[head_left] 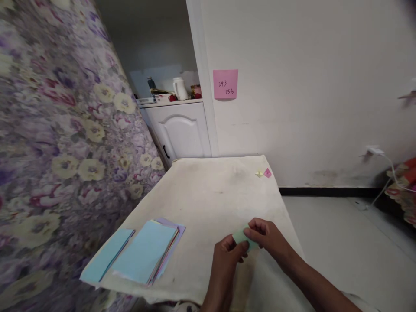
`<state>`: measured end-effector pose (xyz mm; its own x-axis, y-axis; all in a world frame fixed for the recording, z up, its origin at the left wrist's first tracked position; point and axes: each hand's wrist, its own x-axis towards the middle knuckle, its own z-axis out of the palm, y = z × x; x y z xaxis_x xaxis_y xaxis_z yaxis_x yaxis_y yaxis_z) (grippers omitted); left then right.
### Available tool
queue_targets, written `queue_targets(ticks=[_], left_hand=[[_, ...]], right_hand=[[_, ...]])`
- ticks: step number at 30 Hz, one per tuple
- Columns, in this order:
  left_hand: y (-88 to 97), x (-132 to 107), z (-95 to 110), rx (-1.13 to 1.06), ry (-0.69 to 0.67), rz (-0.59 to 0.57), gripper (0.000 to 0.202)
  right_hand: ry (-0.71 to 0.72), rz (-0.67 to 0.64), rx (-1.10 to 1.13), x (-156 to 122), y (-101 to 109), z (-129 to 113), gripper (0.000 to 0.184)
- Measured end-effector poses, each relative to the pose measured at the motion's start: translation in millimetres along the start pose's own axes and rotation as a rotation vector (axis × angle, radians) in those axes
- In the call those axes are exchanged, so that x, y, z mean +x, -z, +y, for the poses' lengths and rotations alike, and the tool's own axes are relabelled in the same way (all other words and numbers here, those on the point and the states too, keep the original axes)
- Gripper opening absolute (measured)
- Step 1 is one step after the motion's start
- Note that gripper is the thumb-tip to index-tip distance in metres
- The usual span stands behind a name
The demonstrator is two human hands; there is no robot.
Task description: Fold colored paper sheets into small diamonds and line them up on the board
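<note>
Both of my hands meet over the near right part of a cloth-covered table [208, 190]. My left hand [225, 255] and my right hand [268, 236] are closed on a small pale green piece of paper [241, 236], pinching it from either side just above the cloth. To the left lie two stacks of coloured paper sheets, a light blue one [107, 255] and a thicker one [146, 251] with a light blue sheet on top. Two small folded paper shapes, a yellow-green one [259, 173] and a pink one [267, 173], sit at the far right of the table.
A floral patterned fabric [65, 143] rises along the left side. A pink sticky note [225, 84] hangs on the white wall. A white cabinet [180, 130] with a jug and bottles stands behind. Grey floor lies to the right, with a wall plug and cable [377, 151].
</note>
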<state>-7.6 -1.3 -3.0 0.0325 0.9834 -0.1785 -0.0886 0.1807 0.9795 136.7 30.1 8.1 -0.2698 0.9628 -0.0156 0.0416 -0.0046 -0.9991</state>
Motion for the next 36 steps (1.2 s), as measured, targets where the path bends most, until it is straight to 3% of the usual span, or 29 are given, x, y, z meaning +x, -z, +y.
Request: queue_targets(ticks=[11, 20, 26, 30, 36], left_hand=[[1.4, -2, 2, 0.009, -0.088, -0.032, 0.014], [1.1, -1, 5, 0.018, -0.116, -0.016, 0.012], [-0.4, 0, 4, -0.093, -0.111, 0.032, 0.025], [-0.2, -1, 7, -0.091, -0.123, 0.006, 0.044], [2.6, -1, 8, -0.032, -0.186, -0.062, 0.015]], right_hand=[[-0.163, -0.058, 0.225, -7, -1, -13, 0.028], [-0.130, -0.101, 0.196, -6, 4, -10, 0.025], [-0.151, -0.109, 0.140, -6, 4, -9, 0.024], [-0.157, -0.138, 0.149, -5, 5, -7, 0.026], [-0.173, -0.176, 0.119, -5, 5, -3, 0.027]])
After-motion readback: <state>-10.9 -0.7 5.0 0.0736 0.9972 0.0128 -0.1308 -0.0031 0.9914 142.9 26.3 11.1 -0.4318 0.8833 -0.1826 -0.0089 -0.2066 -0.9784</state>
